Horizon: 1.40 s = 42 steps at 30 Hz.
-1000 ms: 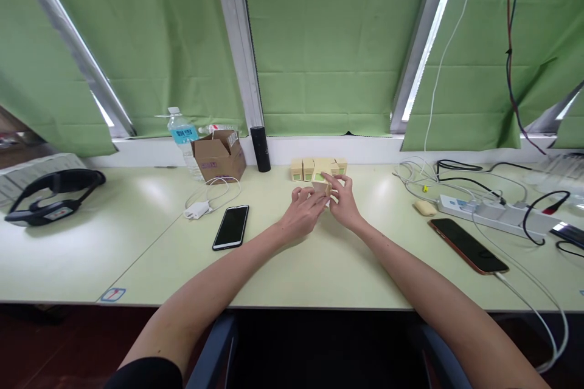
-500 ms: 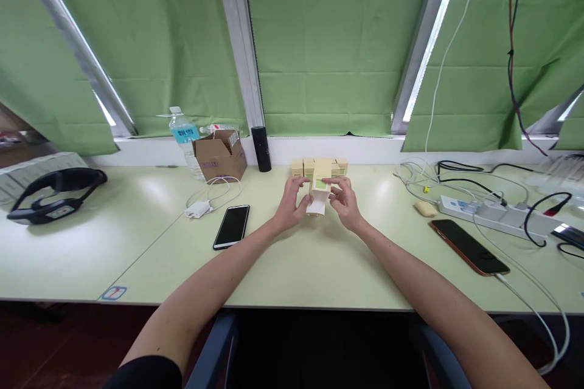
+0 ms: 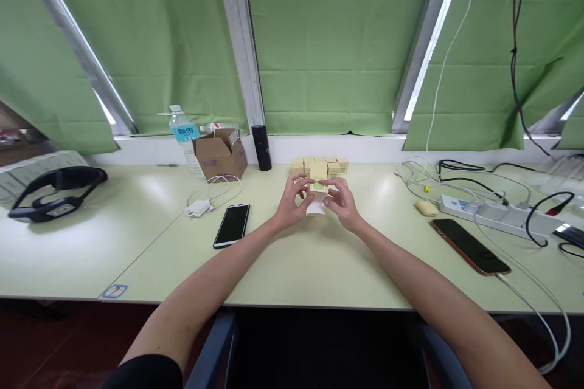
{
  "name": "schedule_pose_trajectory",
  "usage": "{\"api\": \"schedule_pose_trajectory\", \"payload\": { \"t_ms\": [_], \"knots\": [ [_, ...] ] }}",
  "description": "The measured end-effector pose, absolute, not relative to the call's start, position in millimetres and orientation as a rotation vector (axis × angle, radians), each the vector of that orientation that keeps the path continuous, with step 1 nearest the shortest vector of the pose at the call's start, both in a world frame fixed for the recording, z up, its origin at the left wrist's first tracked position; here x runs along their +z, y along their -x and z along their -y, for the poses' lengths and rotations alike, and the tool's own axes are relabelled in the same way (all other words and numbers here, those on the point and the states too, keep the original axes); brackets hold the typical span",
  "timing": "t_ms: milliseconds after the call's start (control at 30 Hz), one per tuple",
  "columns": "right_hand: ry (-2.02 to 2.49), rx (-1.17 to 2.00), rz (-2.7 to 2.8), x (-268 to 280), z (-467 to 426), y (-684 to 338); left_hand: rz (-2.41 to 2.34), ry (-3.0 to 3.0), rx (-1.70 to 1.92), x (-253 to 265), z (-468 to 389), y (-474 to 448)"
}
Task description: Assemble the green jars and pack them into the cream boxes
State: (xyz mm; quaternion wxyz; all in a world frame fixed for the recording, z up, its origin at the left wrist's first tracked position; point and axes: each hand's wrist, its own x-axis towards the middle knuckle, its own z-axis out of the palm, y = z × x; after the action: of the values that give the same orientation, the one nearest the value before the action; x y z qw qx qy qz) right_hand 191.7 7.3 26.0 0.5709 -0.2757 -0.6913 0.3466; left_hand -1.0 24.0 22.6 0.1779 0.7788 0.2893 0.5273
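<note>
A small pale-yellow box [image 3: 319,171] with a green label and an open white flap [image 3: 316,206] at its near end is between my two hands. My left hand [image 3: 294,199] holds it from the left, index finger on top and thumb by the flap. From the right, my right hand [image 3: 341,202] grips it the same way, its index finger at the green label and thumb near the flap. Behind the box, several similar yellow boxes [image 3: 298,165] stand in a group against the wall side of the table.
Left of my arms lie a black-screened phone [image 3: 232,226] and a white charger [image 3: 198,208]. Behind them stand a cardboard box [image 3: 221,158], a water bottle [image 3: 185,137] and a black cylinder [image 3: 261,148]. On the right are another phone [image 3: 469,246], a power strip [image 3: 493,219] and tangled cables. A headset [image 3: 57,194] is far left.
The held box has tilted and its near end has shifted, so its top looks shorter. My right thumb has come in closer to the flap.
</note>
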Motion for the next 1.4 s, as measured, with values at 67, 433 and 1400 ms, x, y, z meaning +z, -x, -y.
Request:
{"api": "schedule_pose_trajectory", "payload": {
  "t_ms": [67,433,1400],
  "knots": [
    [0.646,0.812,1.628,26,-8,-192,-0.808,-2.201,1.516,21,-25,0],
    [0.701,0.782,1.580,21,-14,-191,-0.804,-2.148,1.453,22,-21,0],
    [0.607,0.762,1.582,20,-15,-192,-0.616,-1.895,1.391,22,-24,-2]
  ]
}}
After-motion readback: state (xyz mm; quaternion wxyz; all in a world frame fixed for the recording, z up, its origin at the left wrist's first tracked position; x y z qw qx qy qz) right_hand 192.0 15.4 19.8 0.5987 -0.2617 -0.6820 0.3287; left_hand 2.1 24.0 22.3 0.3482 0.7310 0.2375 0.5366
